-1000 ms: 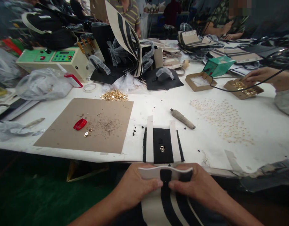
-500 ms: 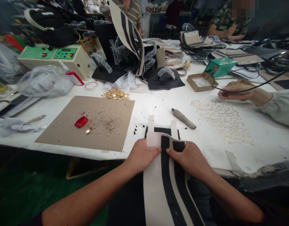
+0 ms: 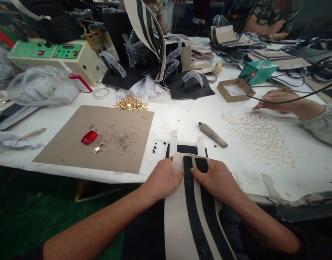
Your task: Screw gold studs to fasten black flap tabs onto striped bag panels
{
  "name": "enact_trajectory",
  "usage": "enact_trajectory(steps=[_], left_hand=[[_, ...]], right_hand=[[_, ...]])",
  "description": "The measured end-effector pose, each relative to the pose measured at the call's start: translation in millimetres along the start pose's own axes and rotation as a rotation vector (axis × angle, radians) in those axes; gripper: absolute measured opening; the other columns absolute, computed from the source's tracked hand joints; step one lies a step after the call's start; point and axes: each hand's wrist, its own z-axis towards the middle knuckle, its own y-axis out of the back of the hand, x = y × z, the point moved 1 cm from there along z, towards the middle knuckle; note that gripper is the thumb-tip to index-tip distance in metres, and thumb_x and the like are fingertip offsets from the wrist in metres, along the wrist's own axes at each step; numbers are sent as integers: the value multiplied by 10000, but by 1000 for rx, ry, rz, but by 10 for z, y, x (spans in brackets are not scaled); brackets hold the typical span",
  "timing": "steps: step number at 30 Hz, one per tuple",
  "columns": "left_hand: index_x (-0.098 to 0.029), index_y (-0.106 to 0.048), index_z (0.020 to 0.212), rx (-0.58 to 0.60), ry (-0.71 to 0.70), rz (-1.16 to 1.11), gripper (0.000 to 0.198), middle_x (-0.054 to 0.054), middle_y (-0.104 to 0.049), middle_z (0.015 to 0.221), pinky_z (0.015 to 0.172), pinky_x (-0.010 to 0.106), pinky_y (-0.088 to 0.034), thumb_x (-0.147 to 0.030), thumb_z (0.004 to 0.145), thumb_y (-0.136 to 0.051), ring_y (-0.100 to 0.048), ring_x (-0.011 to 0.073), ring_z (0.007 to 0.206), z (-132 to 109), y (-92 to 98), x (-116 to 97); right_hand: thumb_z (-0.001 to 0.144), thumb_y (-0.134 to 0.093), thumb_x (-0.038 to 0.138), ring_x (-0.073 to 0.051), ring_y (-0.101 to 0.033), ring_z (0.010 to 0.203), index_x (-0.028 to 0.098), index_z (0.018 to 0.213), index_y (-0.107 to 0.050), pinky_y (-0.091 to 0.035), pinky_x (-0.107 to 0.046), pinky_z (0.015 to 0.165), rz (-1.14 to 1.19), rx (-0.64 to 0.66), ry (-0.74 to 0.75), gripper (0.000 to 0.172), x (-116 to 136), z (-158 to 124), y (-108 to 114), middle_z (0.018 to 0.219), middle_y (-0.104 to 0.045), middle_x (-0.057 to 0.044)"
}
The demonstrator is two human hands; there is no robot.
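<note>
A long cream panel [image 3: 174,216] with black stripes hangs over the table's front edge, its far end bent up slightly between my hands. My left hand [image 3: 166,178] grips its left edge, thumb on top near a black stripe. My right hand [image 3: 216,178] holds the right edge, its thumb pressed on the panel close to the left thumb. My fingers underneath are hidden. Just beyond the panel's end lies a black piece [image 3: 187,148] with two pale strips, the left strip [image 3: 173,139] and the right strip [image 3: 200,144], pointing away from me.
A brown board [image 3: 74,144] bears a red ring-shaped object [image 3: 89,137] and small gold hardware [image 3: 99,148]. Behind it are piled gold fittings [image 3: 130,104]. A wrapped tool [image 3: 212,134] lies right of centre. Another person's hand [image 3: 285,103] is beside scattered tiny pieces [image 3: 259,135].
The view has shifted slightly, with the table's far objects higher in the picture. My hands still grip the panel, whose end now lies a little flatter. The other person's hand has moved slightly.
</note>
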Motion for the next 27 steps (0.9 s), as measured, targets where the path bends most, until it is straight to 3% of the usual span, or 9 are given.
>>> enact_trajectory(steps=[23,25,27], left_hand=[[-232,-715,1147,38,-9,32,284,55,-780,1139,924,377,-569,-208,886,-607,-727,265,1067,86,14,35],[-240,-689,1175,16,2,86,293,55,-776,1140,913,390,-576,-243,886,-640,-728,276,1064,67,28,43],[-231,-630,1284,-66,36,233,434,83,-769,1144,902,455,-584,-303,862,-702,-728,322,1048,29,35,61]], right_hand=[[863,-664,321,-277,-729,789,238,808,-736,-440,-321,665,-102,-30,-14,122,19,71,-52,819,-784,-42],[863,-658,320,-271,-728,783,243,816,-738,-436,-319,661,-96,-27,-6,120,15,73,-56,822,-785,-35],[864,-654,320,-262,-727,780,247,831,-742,-436,-317,664,-92,-25,5,119,7,75,-59,830,-787,-32]])
